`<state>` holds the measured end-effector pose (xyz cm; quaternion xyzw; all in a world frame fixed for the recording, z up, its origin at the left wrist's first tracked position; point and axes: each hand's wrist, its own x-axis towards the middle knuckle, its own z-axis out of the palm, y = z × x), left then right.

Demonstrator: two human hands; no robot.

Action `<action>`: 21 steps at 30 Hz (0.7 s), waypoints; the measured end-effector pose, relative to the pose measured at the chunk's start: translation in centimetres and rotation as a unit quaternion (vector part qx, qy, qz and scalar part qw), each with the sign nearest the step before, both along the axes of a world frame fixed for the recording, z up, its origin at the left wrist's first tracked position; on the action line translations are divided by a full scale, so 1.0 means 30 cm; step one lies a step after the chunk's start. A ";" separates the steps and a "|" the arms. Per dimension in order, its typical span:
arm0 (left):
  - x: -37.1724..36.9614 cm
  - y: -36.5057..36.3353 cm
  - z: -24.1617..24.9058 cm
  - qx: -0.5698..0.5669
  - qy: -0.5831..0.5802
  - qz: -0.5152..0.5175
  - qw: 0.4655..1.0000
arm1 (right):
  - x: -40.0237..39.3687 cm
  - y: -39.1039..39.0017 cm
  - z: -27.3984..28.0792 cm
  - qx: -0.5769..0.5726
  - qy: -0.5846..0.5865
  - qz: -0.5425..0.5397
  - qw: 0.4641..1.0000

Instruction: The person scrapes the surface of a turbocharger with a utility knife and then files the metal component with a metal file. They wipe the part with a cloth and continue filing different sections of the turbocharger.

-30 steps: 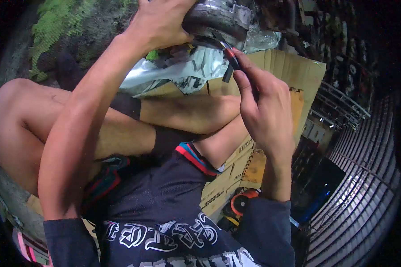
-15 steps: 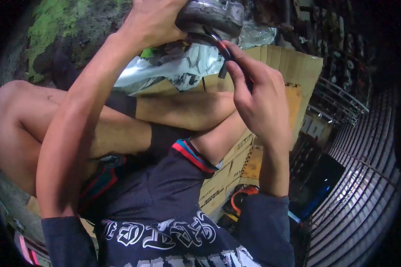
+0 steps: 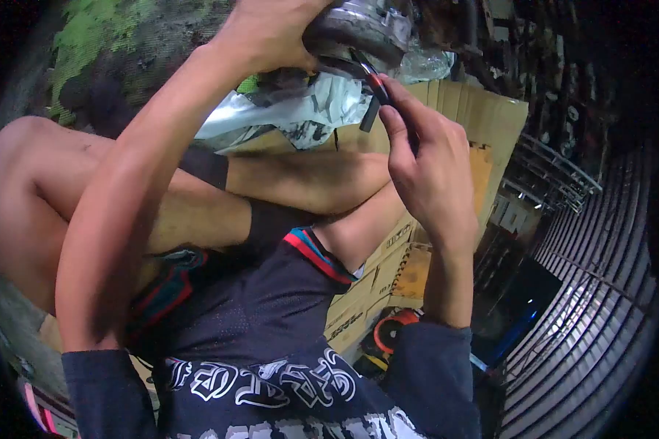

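Note:
My left hand [image 3: 278,33] grips the left side of a round, grey cast metal part [image 3: 370,33] at the top of the view. Its thumb shows along the lower side, while the other fingers are mostly out of sight. My right hand [image 3: 436,150] is closed around red-and-black pliers [image 3: 377,84]. Their narrow metal tip meets or nearly meets the lower face of the metal part; exact contact is too small to tell. Beneath the part lies crumpled, dirt-smeared clear plastic sheeting [image 3: 293,110].
My crossed legs [image 3: 300,179] are just below the work. Flattened cardboard [image 3: 483,102] covers the floor to the right, with an orange-and-black round object [image 3: 395,329] near my right elbow. A metal rack [image 3: 556,164] and a slatted shutter [image 3: 586,314] stand farther right.
The metal part and both hands appear slightly farther right and lower in view. The pliers stay in my right hand, with their tip still at the part's lower face.

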<state>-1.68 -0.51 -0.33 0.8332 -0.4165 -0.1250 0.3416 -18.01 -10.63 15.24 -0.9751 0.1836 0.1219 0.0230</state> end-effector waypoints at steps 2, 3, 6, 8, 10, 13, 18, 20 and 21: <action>-0.009 0.017 -0.008 -0.025 -0.023 0.011 0.999 | -0.004 -0.002 0.003 0.029 0.005 -0.033 0.999; -0.008 0.030 -0.007 -0.023 -0.021 0.015 0.999 | -0.007 -0.009 -0.004 0.031 0.008 -0.029 0.999; 0.011 0.061 -0.007 0.015 -0.028 0.001 1.000 | 0.001 -0.011 -0.003 0.040 -0.017 -0.023 0.999; 0.034 0.064 -0.002 0.064 0.049 -0.018 0.997 | 0.001 -0.015 -0.002 0.043 -0.019 -0.011 0.999; 0.058 0.074 0.012 0.062 0.058 -0.030 0.996 | 0.008 -0.008 0.001 0.044 -0.023 0.002 0.999; 0.062 0.083 0.019 0.054 0.065 -0.039 0.996 | 0.029 0.027 0.021 0.013 0.004 0.012 1.000; 0.047 0.065 -0.012 0.014 0.041 -0.012 0.999 | 0.056 0.054 0.019 -0.025 0.037 0.026 0.999; 0.047 0.057 -0.014 0.001 0.045 -0.015 0.999 | 0.071 0.062 0.013 -0.029 0.043 0.019 0.998; 0.047 0.057 -0.005 -0.012 0.048 -0.016 0.999 | 0.078 0.062 0.011 -0.031 0.047 0.013 0.998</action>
